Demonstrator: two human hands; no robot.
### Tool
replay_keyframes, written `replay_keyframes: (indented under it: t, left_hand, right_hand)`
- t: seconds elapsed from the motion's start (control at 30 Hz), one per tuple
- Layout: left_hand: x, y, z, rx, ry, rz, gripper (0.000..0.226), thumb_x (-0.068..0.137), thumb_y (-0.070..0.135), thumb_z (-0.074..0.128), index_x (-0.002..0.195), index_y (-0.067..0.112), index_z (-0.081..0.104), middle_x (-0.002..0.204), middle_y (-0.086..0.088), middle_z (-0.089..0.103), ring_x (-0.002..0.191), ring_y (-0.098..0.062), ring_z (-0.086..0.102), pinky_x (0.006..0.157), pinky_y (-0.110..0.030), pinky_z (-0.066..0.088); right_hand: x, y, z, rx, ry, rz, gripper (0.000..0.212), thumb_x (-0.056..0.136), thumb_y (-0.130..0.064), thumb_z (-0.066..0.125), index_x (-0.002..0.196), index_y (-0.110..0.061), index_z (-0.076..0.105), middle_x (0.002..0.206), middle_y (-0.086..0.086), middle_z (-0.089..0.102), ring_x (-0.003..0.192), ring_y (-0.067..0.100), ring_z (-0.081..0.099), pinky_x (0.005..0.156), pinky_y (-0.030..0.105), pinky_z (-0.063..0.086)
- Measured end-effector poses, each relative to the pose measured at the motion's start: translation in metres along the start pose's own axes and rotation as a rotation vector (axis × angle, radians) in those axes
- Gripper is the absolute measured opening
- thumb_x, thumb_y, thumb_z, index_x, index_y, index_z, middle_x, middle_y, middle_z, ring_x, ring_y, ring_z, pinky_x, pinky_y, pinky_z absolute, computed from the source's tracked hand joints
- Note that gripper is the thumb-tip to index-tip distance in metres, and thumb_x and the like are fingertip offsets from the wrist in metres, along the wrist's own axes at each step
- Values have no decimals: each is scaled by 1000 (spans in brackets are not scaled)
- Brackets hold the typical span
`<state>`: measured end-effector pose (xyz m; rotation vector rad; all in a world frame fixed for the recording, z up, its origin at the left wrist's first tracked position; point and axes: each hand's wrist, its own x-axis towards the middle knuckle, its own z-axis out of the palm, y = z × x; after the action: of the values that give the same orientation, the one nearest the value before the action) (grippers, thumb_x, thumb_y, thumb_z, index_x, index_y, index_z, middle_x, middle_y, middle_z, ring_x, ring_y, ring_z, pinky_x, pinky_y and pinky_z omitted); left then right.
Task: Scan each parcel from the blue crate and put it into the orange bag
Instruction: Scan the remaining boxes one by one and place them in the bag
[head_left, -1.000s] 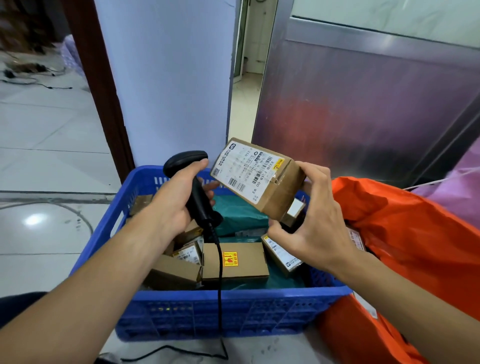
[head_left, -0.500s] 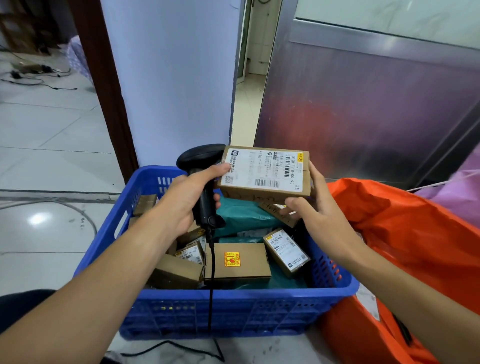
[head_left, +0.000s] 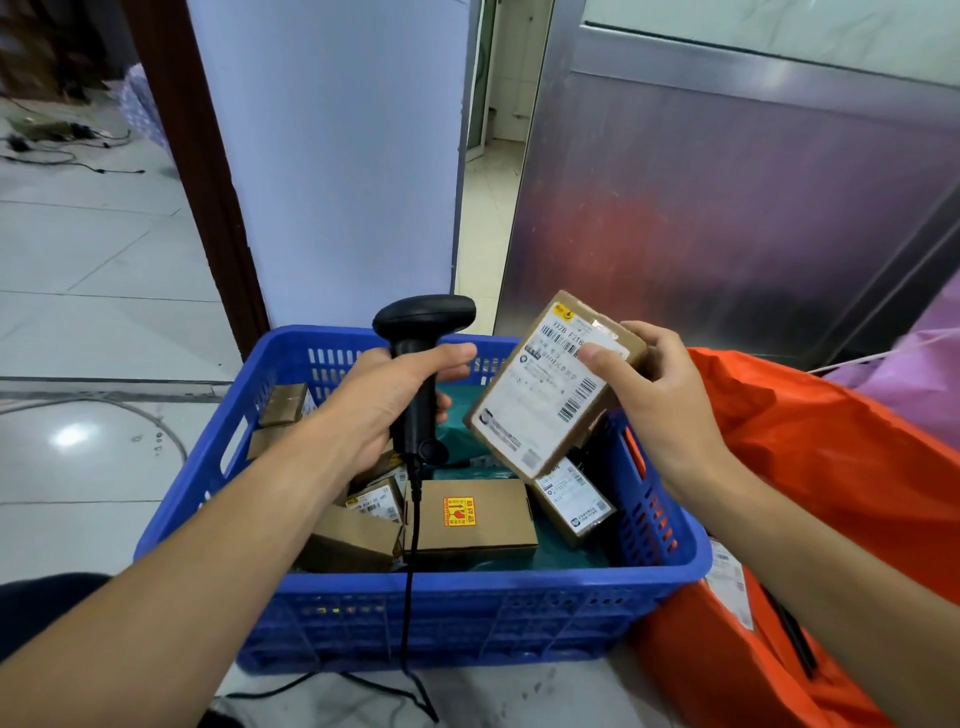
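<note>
The left forearm is reaching in from the lower left of the frame, slanting up toward the centre. The left hand (head_left: 374, 410) is wrapping its curled fingers around the handle of a black scanner (head_left: 422, 332), with the thumb lying across the front of the handle. The scanner is standing nearly upright above the blue crate (head_left: 467, 613), its head topping the hand near the crate's far rim. Its black cable (head_left: 408, 597) is hanging down from the handle, crossing the crate's front wall and trailing onto the floor (head_left: 104, 338) at the bottom of the frame.

Inside the crate, several cardboard parcels are lying on a green lining, among them a box with a red and yellow sticker (head_left: 467, 514) in the middle and a labelled box (head_left: 571, 499) tilting against the right wall.

Just right of centre, the held parcel (head_left: 545, 400) is hanging tilted above the right side of the crate, its white label facing the camera and its lower corner hovering just above the labelled box. The right hand (head_left: 670, 410) is gripping its upper right end, thumb pressing on the label and fingers curling behind. The right forearm is running down to the lower right corner of the frame.

The orange bag (head_left: 831, 467) is sitting against the crate's right side, filling the right edge of the frame.
</note>
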<state>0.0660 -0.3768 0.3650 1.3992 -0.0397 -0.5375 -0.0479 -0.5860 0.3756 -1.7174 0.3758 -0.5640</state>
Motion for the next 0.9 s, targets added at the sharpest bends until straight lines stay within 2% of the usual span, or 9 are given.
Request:
replay_keyframes:
  t: [0.17,0.27,0.37,0.47,0.53,0.67,0.77,0.9]
  left_hand:
    - [-5,-1,5,28,-59,7,41,80,29,86,111,7,71,101,-9,81,68,-16,61,75,-36,57]
    - [-9,-1,10,39,-105,19,43,78,34,86,109,8,72,103,-9,81,68,-16,60,79,-39,56]
    - [-12,-2,11,79,-139,19,56,67,41,90,108,8,73,96,-7,80,71,-16,62,77,-35,56]
    - [-16,-3,12,126,-152,5,61,61,44,90,108,9,74,101,-15,80,81,-20,64,79,-34,56]
    - [-17,-2,13,131,-149,4,55,65,43,89,107,10,74,105,-15,79,86,-23,66,83,-35,56]
    - [-17,1,11,90,-99,30,53,68,43,88,107,11,75,96,-9,81,91,-33,73,93,-45,59]
    - [-16,5,8,27,-43,36,61,67,45,87,114,9,73,101,-11,81,107,-38,75,100,-51,58]
    - [-17,7,8,-6,-13,10,52,75,44,85,113,10,74,100,-9,82,104,-34,76,98,-48,59]
  right_hand:
    - [-2,-1,4,-2,-10,-18,48,88,-36,78,128,-15,59,111,-1,77,96,8,75,72,23,58]
    - [-4,-2,8,14,-86,12,39,93,-34,73,125,-12,65,107,-1,79,94,9,76,71,19,57]
    - [-7,1,11,-4,-192,30,27,99,-33,64,117,-13,71,102,0,80,90,9,76,68,16,54]
    - [-9,2,15,-36,-240,54,29,100,-39,61,116,-17,73,102,-1,80,92,11,76,69,17,54]
    - [-9,1,16,-43,-256,71,31,100,-41,61,120,-19,71,104,-3,79,93,10,76,69,16,55]
    - [-11,-1,16,-100,-377,163,42,93,-48,66,127,-24,63,103,-10,79,91,6,76,71,19,58]
    - [-15,-2,16,-119,-489,213,43,91,-41,71,128,-23,62,106,-11,79,93,6,76,71,16,58]
    - [-16,-2,17,-93,-480,233,42,89,-33,75,125,-17,62,108,-4,79,95,13,77,75,24,62]
